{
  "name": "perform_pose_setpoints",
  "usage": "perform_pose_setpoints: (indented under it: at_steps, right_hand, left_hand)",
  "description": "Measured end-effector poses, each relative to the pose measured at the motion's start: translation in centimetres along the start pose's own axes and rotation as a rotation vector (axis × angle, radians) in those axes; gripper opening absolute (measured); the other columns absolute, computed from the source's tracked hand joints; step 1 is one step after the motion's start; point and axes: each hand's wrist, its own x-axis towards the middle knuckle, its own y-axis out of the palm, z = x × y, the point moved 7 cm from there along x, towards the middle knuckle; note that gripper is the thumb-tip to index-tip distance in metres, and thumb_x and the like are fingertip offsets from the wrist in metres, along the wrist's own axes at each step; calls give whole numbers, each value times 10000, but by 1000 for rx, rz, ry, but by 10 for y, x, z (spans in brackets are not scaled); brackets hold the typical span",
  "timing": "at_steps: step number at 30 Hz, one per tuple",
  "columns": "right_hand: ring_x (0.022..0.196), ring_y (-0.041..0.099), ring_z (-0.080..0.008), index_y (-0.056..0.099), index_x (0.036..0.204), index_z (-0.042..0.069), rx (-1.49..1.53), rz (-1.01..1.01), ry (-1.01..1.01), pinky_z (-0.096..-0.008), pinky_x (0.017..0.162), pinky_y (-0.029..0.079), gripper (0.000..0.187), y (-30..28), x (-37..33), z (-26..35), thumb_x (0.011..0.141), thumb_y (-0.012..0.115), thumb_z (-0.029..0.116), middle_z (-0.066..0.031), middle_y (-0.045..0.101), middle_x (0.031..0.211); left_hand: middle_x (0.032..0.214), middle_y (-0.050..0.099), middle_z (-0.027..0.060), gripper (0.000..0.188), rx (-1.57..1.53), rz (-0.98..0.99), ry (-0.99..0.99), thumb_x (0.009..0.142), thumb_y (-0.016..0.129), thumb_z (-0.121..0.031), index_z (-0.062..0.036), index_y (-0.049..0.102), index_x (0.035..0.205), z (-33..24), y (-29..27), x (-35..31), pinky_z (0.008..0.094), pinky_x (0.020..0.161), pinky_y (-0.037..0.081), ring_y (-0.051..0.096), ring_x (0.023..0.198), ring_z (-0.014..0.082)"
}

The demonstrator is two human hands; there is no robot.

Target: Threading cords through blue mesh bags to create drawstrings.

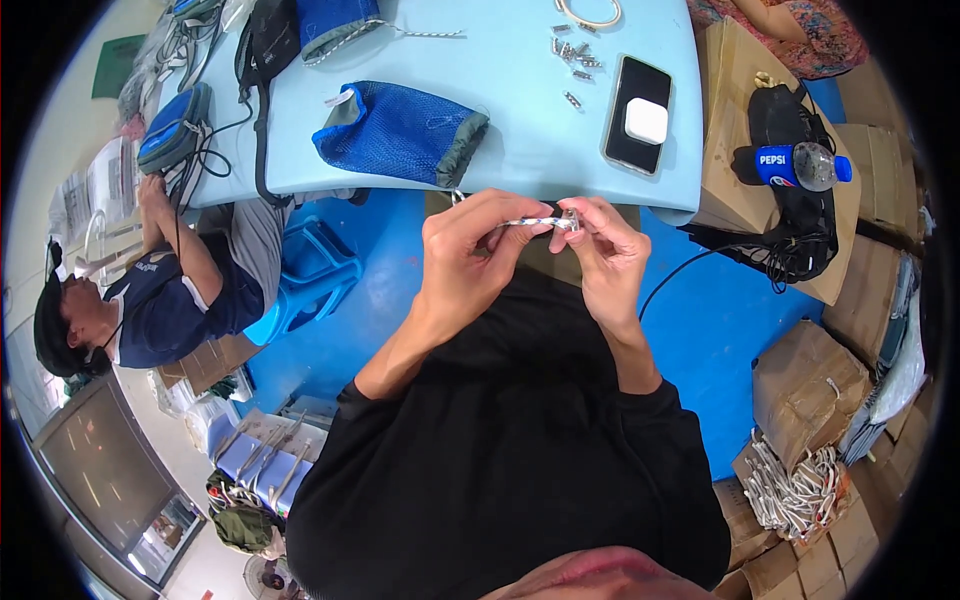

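Note:
My left hand [464,248] pinches a white cord with dark flecks [528,221] between thumb and fingertips, just off the table's near edge. At the cord's right end, the thumb and fingers of my right hand [608,250] close on a small silvery metal piece [570,219]. Whether the cord runs inside that piece is too small to tell. Just beyond my left hand lies a blue mesh pouch [395,130] with a grey rim. The cord's other end is hidden by my left hand, close to the pouch's near corner.
On the light blue table [530,140] lie several small metal pieces [578,58], a ring [592,12], a phone [640,110] with a white case on it, and another blue pouch [335,25]. A bottle [795,166] rests on a carton at right. A co-worker [180,270] handles a blue bag at left.

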Motion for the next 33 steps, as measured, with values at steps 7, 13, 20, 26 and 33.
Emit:
perform_pose_setpoints:
  at_steps: [7, 13, 20, 26, 33]
  right_hand:
    - [777, 687, -147, 709, 1187, -68, -115, -97, -89, -249, 718, 560, 231, -1, -2, 12, 966, 688, -9, -123, 689, 1024]
    - [783, 692, -148, 713, 1174, -69, -309, -127, -248, -247, 716, 565, 226, 3, -3, 27, 954, 663, -75, -140, 702, 1030]
    - [799, 701, -161, 718, 1145, -76, -401, -149, -349, -258, 699, 583, 273, 7, -5, 34, 902, 633, -167, -143, 705, 987]
    - [814, 696, -170, 715, 1154, -75, -489, -106, -362, -280, 703, 612, 313, 7, -3, 38, 882, 624, -200, -146, 699, 999]
    - [822, 702, -193, 710, 1169, -69, -561, -60, -390, -293, 736, 638, 360, 9, -3, 36, 865, 602, -229, -148, 685, 1017]
  left_hand:
    - [892, 741, 52, 294, 97, -62, 154, 782, 746, 131, -22, 781, 1031, -10, 1, -5, 213, 488, 348, 517, 580, 51]
    - [900, 741, 75, 357, 114, -120, 321, 753, 741, 145, -15, 771, 1070, -12, 3, -8, 230, 502, 413, 582, 596, 97]
    - [877, 734, 72, 321, 138, -78, 266, 742, 764, 123, -15, 767, 1032, -14, 9, -11, 237, 519, 446, 625, 634, 136]
    - [848, 725, 79, 293, 171, -29, 351, 726, 812, 76, -19, 769, 1000, -16, 3, -5, 277, 552, 492, 655, 667, 182]
    - [858, 722, 85, 270, 186, 112, 396, 743, 799, 79, -15, 763, 994, -16, 0, 1, 303, 596, 539, 683, 705, 220]
